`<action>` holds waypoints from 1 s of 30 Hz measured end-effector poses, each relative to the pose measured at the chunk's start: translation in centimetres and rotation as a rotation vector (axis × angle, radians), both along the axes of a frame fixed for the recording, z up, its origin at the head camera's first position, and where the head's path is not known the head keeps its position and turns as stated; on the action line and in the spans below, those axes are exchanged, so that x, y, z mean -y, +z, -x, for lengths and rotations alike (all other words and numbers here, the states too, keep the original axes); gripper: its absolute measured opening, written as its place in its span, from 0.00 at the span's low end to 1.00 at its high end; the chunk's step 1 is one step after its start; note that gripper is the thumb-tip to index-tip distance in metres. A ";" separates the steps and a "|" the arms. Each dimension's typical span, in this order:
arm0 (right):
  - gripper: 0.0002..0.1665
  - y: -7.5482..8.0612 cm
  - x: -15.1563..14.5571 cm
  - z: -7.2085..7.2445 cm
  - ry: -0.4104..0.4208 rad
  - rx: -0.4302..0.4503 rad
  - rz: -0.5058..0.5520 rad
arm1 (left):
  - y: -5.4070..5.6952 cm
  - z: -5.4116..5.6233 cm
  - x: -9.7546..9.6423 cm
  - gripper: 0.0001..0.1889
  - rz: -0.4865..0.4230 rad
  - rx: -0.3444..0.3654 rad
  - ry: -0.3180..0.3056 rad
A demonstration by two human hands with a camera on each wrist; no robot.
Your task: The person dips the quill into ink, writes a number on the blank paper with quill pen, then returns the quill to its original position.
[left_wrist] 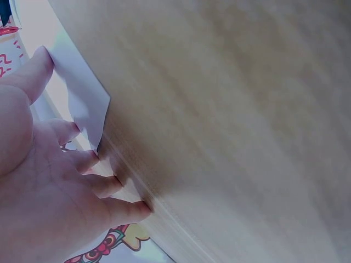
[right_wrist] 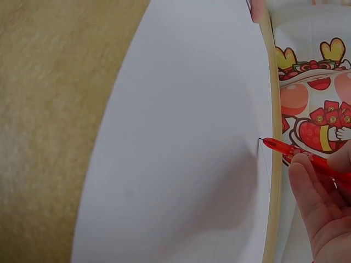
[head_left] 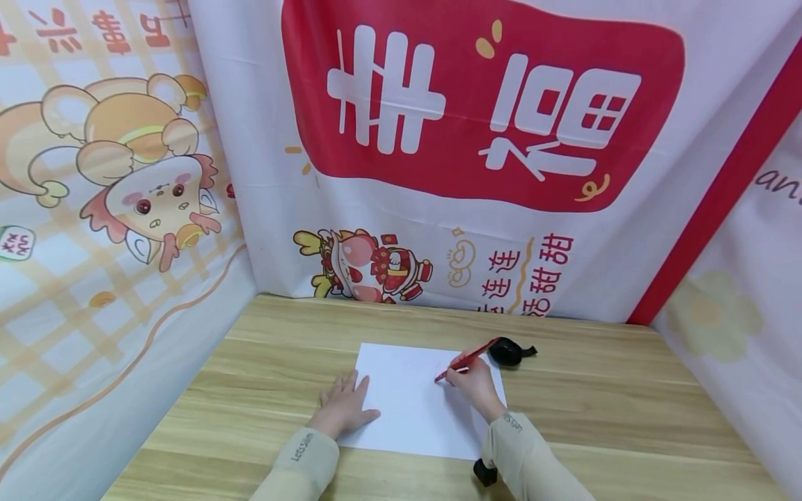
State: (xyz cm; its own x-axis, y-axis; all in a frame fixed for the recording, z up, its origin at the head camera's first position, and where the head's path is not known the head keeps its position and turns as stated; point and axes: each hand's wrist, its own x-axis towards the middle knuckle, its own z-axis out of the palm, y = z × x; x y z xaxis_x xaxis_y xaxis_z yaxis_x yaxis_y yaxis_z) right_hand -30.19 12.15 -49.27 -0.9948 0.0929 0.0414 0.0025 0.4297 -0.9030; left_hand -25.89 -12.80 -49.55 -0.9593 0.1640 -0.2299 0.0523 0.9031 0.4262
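A white sheet of paper [head_left: 407, 410] lies on the wooden table. My left hand [head_left: 346, 405] rests with spread, fairly straight fingers over the sheet's left edge; in the left wrist view, the thumb [left_wrist: 39, 71] lies over the paper and the other fingertips reach its corner and the wood. My right hand [head_left: 477, 384] pinches a red pen [head_left: 466, 360] over the right half of the sheet. In the right wrist view the tip of the red pen [right_wrist: 274, 144] meets the paper, beside a thin dark line [right_wrist: 265, 159].
A black rounded object with a short strap [head_left: 506, 352] sits by the paper's upper right corner. Another small black object [head_left: 484, 473] is near my right sleeve. Printed cloth [head_left: 263, 174] hangs behind the table and along both sides. Bare wood [head_left: 626, 403] extends to the right.
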 end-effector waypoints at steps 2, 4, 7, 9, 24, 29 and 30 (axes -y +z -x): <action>0.09 -0.1 0.0 -0.1 -0.001 0.007 0.001 | 0.0 0.0 0.0 0.38 0.006 0.000 0.000; 0.09 -0.1 -0.1 -0.2 0.004 0.009 -0.001 | 0.0 0.0 0.0 0.38 0.012 -0.002 -0.003; 0.09 -0.1 -0.1 -0.3 0.007 0.016 -0.003 | 0.0 0.0 0.0 0.38 0.013 -0.003 -0.006; 0.09 0.0 -0.1 -0.4 0.010 0.017 -0.007 | 0.0 0.0 0.0 0.38 0.011 -0.003 -0.005; 0.09 -0.1 -0.4 -1.1 0.050 -0.026 -0.025 | 0.1 0.0 -0.1 0.37 0.004 -0.014 -0.001; 0.08 -0.2 -0.5 -1.3 0.063 -0.048 -0.033 | 0.1 -0.1 -0.1 0.37 0.004 -0.018 -0.001; 0.08 -0.2 -0.5 -1.3 0.065 -0.051 -0.034 | 0.1 -0.1 0.0 0.37 0.005 -0.019 -0.002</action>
